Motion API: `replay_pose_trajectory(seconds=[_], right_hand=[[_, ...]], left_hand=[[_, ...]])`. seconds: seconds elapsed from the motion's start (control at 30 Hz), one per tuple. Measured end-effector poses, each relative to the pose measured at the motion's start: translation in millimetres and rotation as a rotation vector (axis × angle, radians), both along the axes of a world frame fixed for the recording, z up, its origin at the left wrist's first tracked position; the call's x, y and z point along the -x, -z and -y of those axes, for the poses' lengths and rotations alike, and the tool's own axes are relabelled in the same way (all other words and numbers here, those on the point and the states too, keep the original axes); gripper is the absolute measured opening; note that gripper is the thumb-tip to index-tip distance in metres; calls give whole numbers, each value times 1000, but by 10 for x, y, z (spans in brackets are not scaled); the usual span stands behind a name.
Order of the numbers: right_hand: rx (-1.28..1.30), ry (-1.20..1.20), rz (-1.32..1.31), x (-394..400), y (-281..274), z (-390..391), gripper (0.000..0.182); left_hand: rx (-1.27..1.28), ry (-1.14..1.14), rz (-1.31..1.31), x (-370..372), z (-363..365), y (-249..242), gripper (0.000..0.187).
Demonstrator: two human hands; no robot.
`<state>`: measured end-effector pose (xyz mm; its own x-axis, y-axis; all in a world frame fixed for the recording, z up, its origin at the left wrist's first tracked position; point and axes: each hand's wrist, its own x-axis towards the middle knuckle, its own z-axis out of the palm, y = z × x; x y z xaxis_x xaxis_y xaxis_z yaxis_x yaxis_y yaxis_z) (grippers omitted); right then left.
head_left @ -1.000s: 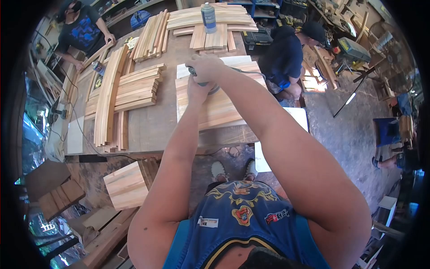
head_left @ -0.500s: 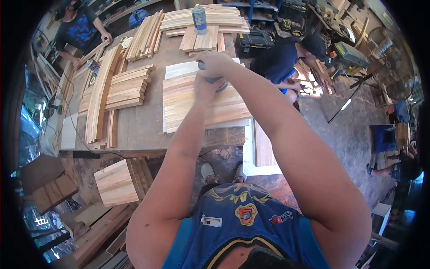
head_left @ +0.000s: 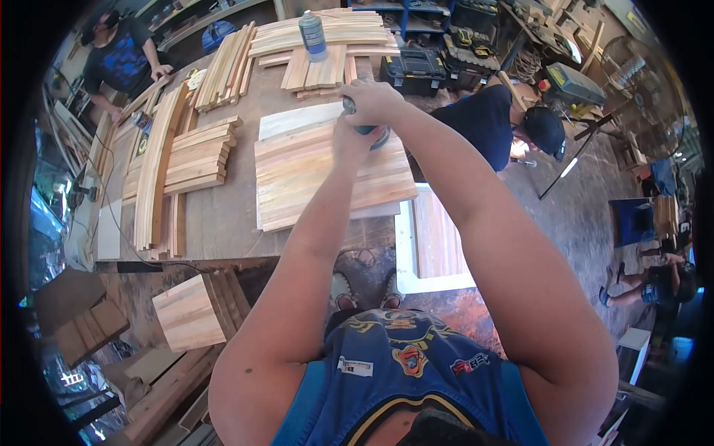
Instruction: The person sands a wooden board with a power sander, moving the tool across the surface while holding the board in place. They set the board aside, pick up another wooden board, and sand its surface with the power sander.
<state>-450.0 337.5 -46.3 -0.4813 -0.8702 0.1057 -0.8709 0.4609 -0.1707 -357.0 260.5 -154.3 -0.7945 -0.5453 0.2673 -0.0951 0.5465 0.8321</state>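
Both my hands are on a dark hand-held power tool point(head_left: 379, 139), mostly hidden by my fingers, which rests on a pale glued wood panel point(head_left: 305, 178). My right hand point(head_left: 373, 102) wraps over its top. My left hand point(head_left: 352, 141) grips its near side, just below the right. Under the panel, a white sheet point(head_left: 301, 121) shows along the back edge. The panel lies on the brown workbench point(head_left: 223, 215), near its right side.
Wood strips point(head_left: 190, 152) are stacked at left and more point(head_left: 323, 70) at the back, bearing a spray can point(head_left: 313, 36). One person point(head_left: 123, 56) stands at upper left; another point(head_left: 483, 119) bends at right. A white-framed panel point(head_left: 435, 238) is beside the bench.
My hands and the tool have shifted toward the right end of the panel. The person at right has bent lower. The view has moved slightly.
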Motion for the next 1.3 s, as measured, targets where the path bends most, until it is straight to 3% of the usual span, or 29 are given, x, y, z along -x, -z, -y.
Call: replay_pose_trajectory(seconds=[0.4, 0.77, 1.3], right_hand=[[-22, 31, -37, 259, 6, -218, 62], [24, 93, -28, 115, 10, -343, 53], [-7, 13, -18, -470, 15, 689, 52]], left_hand=[[-57, 27, -32, 239, -242, -28, 80], [-95, 66, -2, 226, -284, 85, 85], [-86, -50, -11, -437, 637, 61, 82]])
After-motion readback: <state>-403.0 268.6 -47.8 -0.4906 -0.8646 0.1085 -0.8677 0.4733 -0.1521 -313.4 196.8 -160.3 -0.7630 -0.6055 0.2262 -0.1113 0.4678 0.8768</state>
